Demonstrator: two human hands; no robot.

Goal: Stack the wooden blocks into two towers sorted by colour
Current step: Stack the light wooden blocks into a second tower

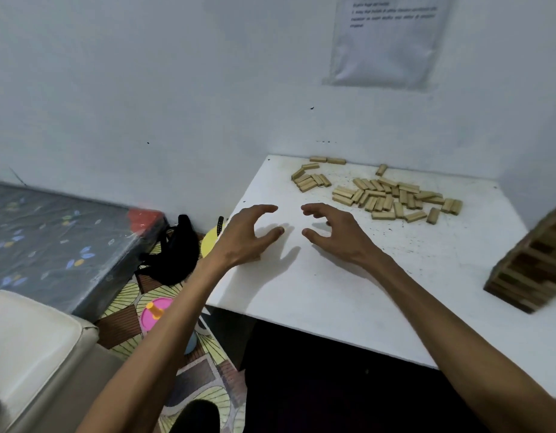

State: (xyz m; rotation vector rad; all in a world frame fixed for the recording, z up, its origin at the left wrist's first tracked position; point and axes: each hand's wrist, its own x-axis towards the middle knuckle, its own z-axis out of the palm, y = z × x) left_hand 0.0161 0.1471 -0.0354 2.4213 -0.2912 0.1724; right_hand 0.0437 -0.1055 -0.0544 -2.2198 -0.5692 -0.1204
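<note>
Forearms [164,339]: bare, stretched forward from the bottom of the view.
Desk [317,301]: white, flat, flecked with dark specks toward the back.
Left hand [242,235]: hovering over the bare desk top, fingers spread and curved, grasping nothing.
Right hand [336,232]: just beside the left, turned toward it, likewise spread and curved, empty.
Tower [533,264]: at the right edge, well apart from both hands; mixed light and dark layers, blurred, partly cut off.
Loose blocks [392,198]: pale wood, scattered flat beyond the right hand toward the back right; touched by neither hand.
Smaller cluster [311,179]: further back, ahead of the hands, near the wall [176,104].
Handling: probably light, rigid, smooth-faced, not fragile; likely easy to slide or knock; best pinched across the long sides near the middle, thumb against fingers.
Tower caution: likely to topple at a sideways nudge; safer taken apart from the top.
</note>
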